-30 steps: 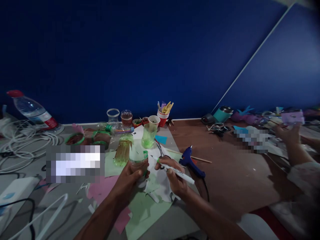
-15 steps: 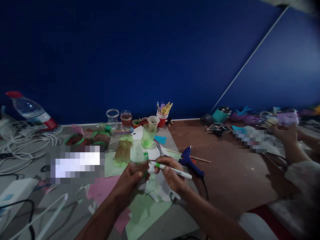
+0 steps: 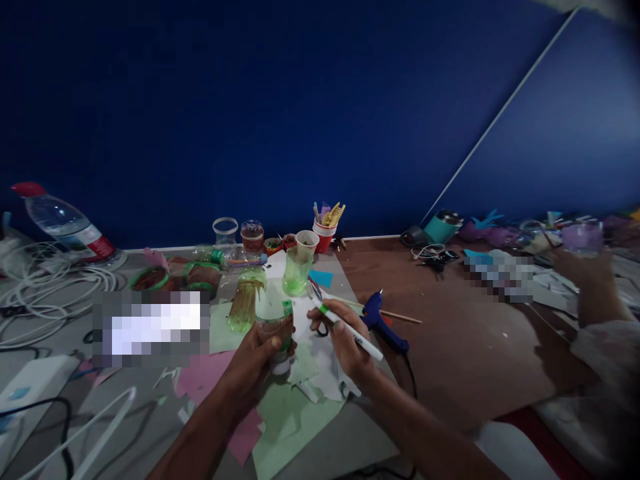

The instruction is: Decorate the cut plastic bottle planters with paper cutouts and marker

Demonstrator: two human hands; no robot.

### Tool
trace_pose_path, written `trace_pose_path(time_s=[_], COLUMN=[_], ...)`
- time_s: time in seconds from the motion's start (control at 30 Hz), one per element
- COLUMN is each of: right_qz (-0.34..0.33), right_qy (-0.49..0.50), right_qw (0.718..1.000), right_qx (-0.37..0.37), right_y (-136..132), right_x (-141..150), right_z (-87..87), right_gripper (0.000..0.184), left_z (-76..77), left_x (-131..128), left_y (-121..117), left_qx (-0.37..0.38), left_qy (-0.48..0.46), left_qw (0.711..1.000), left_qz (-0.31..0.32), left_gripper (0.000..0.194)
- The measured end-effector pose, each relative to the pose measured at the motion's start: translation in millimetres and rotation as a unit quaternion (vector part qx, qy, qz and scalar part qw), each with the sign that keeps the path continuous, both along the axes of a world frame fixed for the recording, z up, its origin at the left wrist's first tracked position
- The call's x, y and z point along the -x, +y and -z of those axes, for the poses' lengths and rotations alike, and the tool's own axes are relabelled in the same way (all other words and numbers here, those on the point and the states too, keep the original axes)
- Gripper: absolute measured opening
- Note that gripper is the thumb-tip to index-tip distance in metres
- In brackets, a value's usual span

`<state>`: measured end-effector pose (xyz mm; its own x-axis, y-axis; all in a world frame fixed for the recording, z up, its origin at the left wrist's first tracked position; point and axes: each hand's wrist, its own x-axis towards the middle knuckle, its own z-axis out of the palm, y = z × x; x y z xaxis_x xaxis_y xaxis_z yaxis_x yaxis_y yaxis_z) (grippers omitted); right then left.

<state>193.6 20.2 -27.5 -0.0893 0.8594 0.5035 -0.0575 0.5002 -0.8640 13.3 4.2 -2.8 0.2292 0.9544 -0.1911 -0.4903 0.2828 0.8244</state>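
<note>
My left hand [image 3: 260, 350] is wrapped round a clear plastic cup [image 3: 274, 323], cut from a bottle, with green on its rim and brown on its lower part. In my right hand [image 3: 345, 337] is a white marker [image 3: 357, 339] with a green band, its tip pointing up and left, apart from the cup. Scissors [image 3: 317, 293] lie just beyond the right hand, partly hidden by it. Behind the cup stands a green-tinted plastic cup [image 3: 297, 277]. To its left lies a green and brown painted bottle piece [image 3: 245, 300].
A blue glue gun [image 3: 380, 321] and a wooden stick [image 3: 407, 319] lie right of my right hand. Green paper [image 3: 290, 433] and pink paper [image 3: 210, 377] are spread below. A water bottle [image 3: 75, 223] and coiled white cable [image 3: 55, 293] are at left. Another person's hand [image 3: 583, 267] holds a purple-painted container.
The marker was at the cup's side half a second ago; its tip has since moved up and away to the right. My left hand and cup have shifted slightly left.
</note>
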Motion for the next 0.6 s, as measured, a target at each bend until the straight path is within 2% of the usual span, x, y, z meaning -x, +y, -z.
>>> trace_pose_path(time_s=[0.07, 0.1, 0.23, 0.3, 0.37, 0.5, 0.6], right_qz=[0.040, 0.052, 0.038, 0.032, 0.034, 0.053, 0.022], right_qy=[0.011, -0.014, -0.216, -0.272, -0.272, -0.229, -0.258], right_qw=[0.999, 0.999, 0.975, 0.959, 0.957, 0.968, 0.962], right_qx=[0.000, 0.000, -0.038, -0.076, -0.096, -0.092, -0.085], right_y=[0, 1, 3, 3, 2, 1, 2], right_x=[0, 0, -3, -3, -4, -4, -4], right_z=[0.0, -0.7, -6.7, -9.0, -9.8, -9.7, -10.4], right_gripper=[0.035, 0.033, 0.028, 0.029, 0.030, 0.035, 0.034], left_z=[-1.8, -2.2, -1.0, 0.9, 3.1, 6.8, 6.9], left_x=[3, 5, 10, 11, 11, 10, 9], left_y=[2, 4, 4, 4, 3, 3, 4], left_qx=[-0.001, -0.004, -0.023, -0.026, -0.032, -0.040, -0.044], left_qy=[0.002, 0.003, 0.003, 0.008, 0.008, 0.017, 0.062], left_qw=[1.000, 0.999, 0.997, 0.996, 0.996, 0.996, 0.995], left_qz=[-0.027, -0.041, -0.077, -0.083, -0.084, -0.073, -0.071], left_gripper=[0.065, 0.063, 0.056, 0.050, 0.046, 0.050, 0.050])
